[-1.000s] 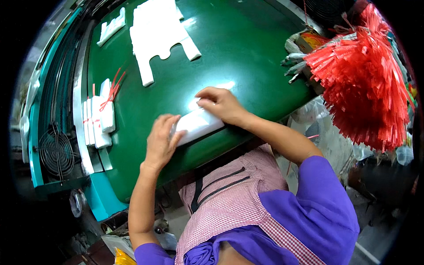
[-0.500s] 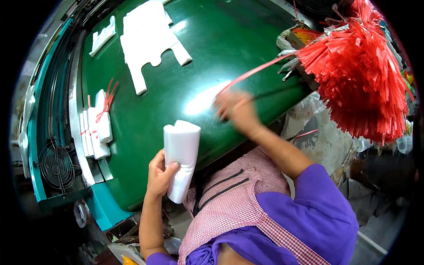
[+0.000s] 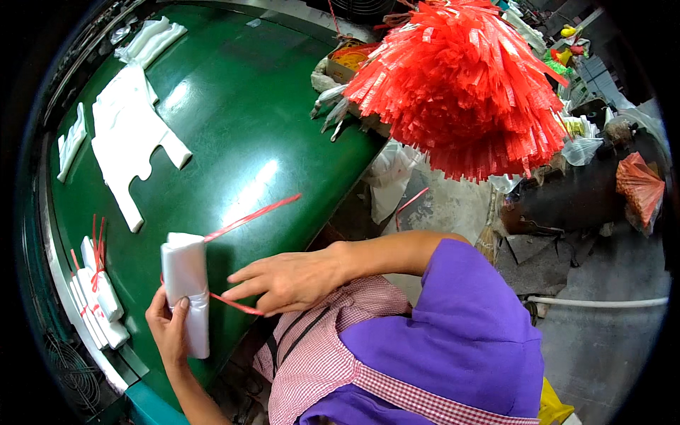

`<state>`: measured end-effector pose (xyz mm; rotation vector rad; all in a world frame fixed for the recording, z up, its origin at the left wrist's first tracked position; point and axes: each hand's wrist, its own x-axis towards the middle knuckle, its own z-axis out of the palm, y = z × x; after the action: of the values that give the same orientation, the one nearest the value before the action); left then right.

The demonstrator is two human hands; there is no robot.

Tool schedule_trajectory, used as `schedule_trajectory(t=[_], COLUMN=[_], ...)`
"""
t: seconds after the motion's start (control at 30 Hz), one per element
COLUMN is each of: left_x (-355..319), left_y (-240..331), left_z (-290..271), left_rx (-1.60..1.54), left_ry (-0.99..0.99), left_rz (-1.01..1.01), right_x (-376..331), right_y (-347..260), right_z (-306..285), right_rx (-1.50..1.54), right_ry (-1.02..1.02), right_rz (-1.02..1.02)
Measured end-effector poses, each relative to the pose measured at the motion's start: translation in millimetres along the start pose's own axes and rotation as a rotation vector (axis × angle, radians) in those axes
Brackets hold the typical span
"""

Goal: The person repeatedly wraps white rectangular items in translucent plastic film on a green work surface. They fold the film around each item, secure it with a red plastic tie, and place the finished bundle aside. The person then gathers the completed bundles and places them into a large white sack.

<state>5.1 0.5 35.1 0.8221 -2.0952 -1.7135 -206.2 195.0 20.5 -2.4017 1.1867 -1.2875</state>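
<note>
One white, folded plastic packet [image 3: 185, 262] meets a thin red plastic strand [image 3: 255, 212] at the table's edge

At far left, a slim white folded plastic bag [image 3: 71, 144] lies on the smooth green table [image 3: 227, 124]. Below it, several white packets bound with red ties [image 3: 110, 303] sit together near the side rim. Just right of the slim bag, a flat white stack of handled plastic bags [image 3: 129, 134] is spread out, its cut handles pointing toward the worker.

Nearer the worker, the left hand [image 3: 168, 329] keeps its grip on the folded packet, thumb pressed across the front, holding it nearly upright over the table's near edge. Half a second ago the packet was bare and the strand stretched to the bundle overhead; now the strand passes behind the packet, one end slanting up and right, the other leaving lower down. The work appears to have moved from fetching the strand to wrapping it, with no knot visible.

Right of the packet, the right hand [image 3: 287, 282] reaches in with extended fingers at the strand's lower length; whether its grip pinches the strand cannot be told. At right hangs a bushy red bundle of plastic strands [image 3: 460, 92].
</note>
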Motion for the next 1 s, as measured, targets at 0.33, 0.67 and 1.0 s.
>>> schedule_trajectory(t=[0.33,0.67,1.0], left_x=[-8,0,-18], left_y=[-25,-50,-32], left_z=[31,22,35], left_rx=[0.292,-0.131,0.747], left_ry=[0.144,0.257,0.073], left_rz=[0.26,0.124,0.922], right_x=[70,58,71], right_y=[61,14,64], right_z=[37,48,67], right_rx=[0.857,-0.36,0.24], right_ry=[-0.112,-0.139,-0.139], right_rz=[0.753,-0.148,0.424])
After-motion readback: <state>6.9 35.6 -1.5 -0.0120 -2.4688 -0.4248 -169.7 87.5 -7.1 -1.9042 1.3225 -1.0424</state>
